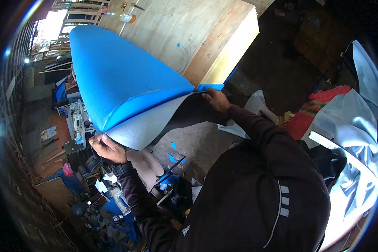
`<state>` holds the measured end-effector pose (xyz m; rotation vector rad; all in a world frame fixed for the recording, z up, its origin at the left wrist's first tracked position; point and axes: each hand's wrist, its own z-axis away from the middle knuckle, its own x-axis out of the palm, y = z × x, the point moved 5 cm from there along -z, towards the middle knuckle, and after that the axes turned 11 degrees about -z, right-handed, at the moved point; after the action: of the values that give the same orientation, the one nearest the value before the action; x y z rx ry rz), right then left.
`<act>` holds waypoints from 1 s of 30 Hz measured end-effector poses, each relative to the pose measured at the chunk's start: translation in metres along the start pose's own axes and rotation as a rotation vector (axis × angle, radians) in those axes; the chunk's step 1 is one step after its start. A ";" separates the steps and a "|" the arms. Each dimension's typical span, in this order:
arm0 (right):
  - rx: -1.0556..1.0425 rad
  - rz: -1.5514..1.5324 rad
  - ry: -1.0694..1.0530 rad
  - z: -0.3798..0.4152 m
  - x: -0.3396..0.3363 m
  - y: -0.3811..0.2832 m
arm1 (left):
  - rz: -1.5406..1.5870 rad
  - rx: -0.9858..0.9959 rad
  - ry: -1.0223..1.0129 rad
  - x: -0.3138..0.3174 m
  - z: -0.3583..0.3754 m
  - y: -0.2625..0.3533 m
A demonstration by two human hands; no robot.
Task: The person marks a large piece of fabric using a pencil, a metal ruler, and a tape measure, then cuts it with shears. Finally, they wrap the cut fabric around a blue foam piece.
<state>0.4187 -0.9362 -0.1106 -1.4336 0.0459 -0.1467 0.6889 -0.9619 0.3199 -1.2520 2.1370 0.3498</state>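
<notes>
A large piece of blue foam [126, 71] rests on the wooden workbench and hangs over its near side. Along its near edge runs a sheet of grey fabric [149, 119] with a dark underside. My left hand [108, 148] pinches the fabric's left corner, close to the foam's lower tip. At the other end, my right hand [216, 100] grips the fabric's dark edge beside the bench corner. Between my hands the fabric sags and curls. The fingertips of my right hand are partly hidden by the fabric.
The wooden workbench [185, 38] carries a plastic bottle [128, 17] at its far end. White sheeting [344, 122] and red cloth [300, 122] lie to the right. Blue scraps [174, 145] are on the floor. A sewing machine [77, 119] stands among clutter at left.
</notes>
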 end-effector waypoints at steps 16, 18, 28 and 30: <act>-0.096 0.086 -0.194 0.049 0.024 0.023 | 0.012 0.018 0.027 0.002 0.004 -0.007; -0.144 0.087 -0.179 0.048 0.027 0.028 | 0.013 0.017 0.032 0.003 0.005 -0.007; -0.068 0.101 -0.192 0.052 0.015 0.013 | 0.002 0.031 0.050 0.003 0.006 -0.013; -0.043 0.099 -0.200 0.052 0.014 0.010 | 0.008 0.034 0.042 0.003 0.006 -0.012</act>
<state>0.4396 -0.8853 -0.1130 -1.4799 -0.0451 0.0798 0.7008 -0.9673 0.3149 -1.2421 2.1753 0.2914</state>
